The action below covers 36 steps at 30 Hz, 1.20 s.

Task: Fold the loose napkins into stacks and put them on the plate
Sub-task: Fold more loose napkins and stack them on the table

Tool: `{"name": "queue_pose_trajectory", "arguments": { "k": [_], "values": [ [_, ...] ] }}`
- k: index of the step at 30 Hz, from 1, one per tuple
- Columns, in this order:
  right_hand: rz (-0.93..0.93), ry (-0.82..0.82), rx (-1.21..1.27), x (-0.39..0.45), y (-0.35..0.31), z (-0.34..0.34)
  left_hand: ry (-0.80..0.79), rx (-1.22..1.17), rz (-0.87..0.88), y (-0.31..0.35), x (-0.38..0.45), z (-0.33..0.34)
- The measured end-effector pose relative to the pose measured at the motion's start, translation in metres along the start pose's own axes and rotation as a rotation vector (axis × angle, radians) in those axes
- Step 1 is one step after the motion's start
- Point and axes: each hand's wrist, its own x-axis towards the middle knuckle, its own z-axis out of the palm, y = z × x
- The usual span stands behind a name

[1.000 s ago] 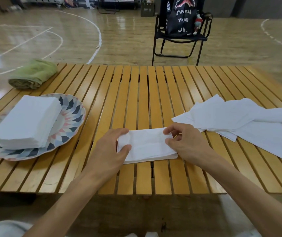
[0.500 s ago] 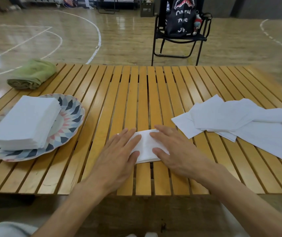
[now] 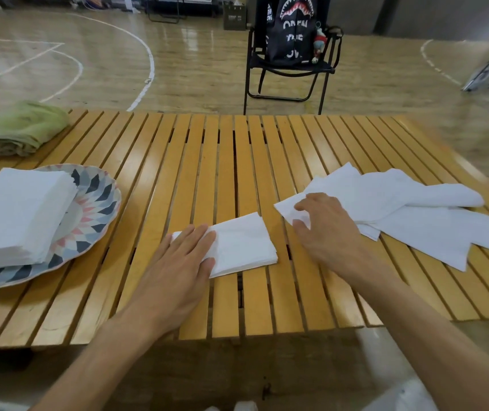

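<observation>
A folded white napkin (image 3: pixel 246 243) lies on the slatted wooden table (image 3: pixel 225 161) near its front edge. My left hand (image 3: pixel 178 262) rests flat on the napkin's left end with straight fingers. My right hand (image 3: pixel 323 226) reaches right and touches the near corner of the loose white napkins (image 3: pixel 409 215), fingers slightly bent, nothing lifted. At the left, a patterned plate (image 3: pixel 95 203) carries a thick stack of folded napkins (image 3: pixel 14 215).
A rolled green towel (image 3: pixel 20 129) lies at the table's back left corner. Beyond the table stands a black folding chair (image 3: pixel 290 66) with a dark printed bag on it, on a wooden court floor. A bare stretch of slats lies between the plate and the loose pile.
Both hands pressed the folded napkin flat half a second ago. Now my right hand has left it and moved right onto the loose pile, while my left hand stays on the folded napkin.
</observation>
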Motion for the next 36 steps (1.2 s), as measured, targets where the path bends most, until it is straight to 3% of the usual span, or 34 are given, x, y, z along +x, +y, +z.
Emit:
{"name": "queue_pose_trajectory", "arguments": {
  "k": [4, 9, 16, 19, 21, 25, 31, 33, 36],
  "values": [
    [0.168, 0.065, -0.021, 0.01, 0.026, -0.006, 0.004, -0.055, 0.005, -0.006, 0.002, 0.001],
    [0.212, 0.127, -0.07, 0.017, 0.026, 0.0, -0.015, -0.068, -0.01, -0.002, 0.001, -0.001],
    [0.188, 0.192, -0.048, 0.018, 0.031, 0.002, -0.004, -0.084, -0.009, -0.004, 0.003, 0.002],
    [0.147, 0.313, 0.028, 0.015, 0.025, -0.003, 0.009, -0.113, 0.015, -0.005, 0.004, 0.003],
    [0.025, 0.408, 0.105, 0.011, 0.013, -0.007, 0.006, -0.12, 0.03, -0.006, 0.005, 0.004],
    [-0.163, 0.372, 0.488, -0.003, -0.017, -0.011, 0.02, -0.117, 0.065, -0.007, 0.006, 0.003],
    [-0.004, -0.047, 1.531, -0.011, -0.037, -0.022, 0.117, -0.223, 0.053, -0.001, 0.005, -0.002],
    [0.07, -0.154, 1.739, -0.011, -0.036, -0.024, 0.187, -0.322, -0.006, 0.005, 0.004, -0.009],
    [0.133, -0.283, 1.857, -0.012, -0.035, -0.026, 0.196, -0.541, -0.14, 0.011, 0.001, -0.02]
  ]
}}
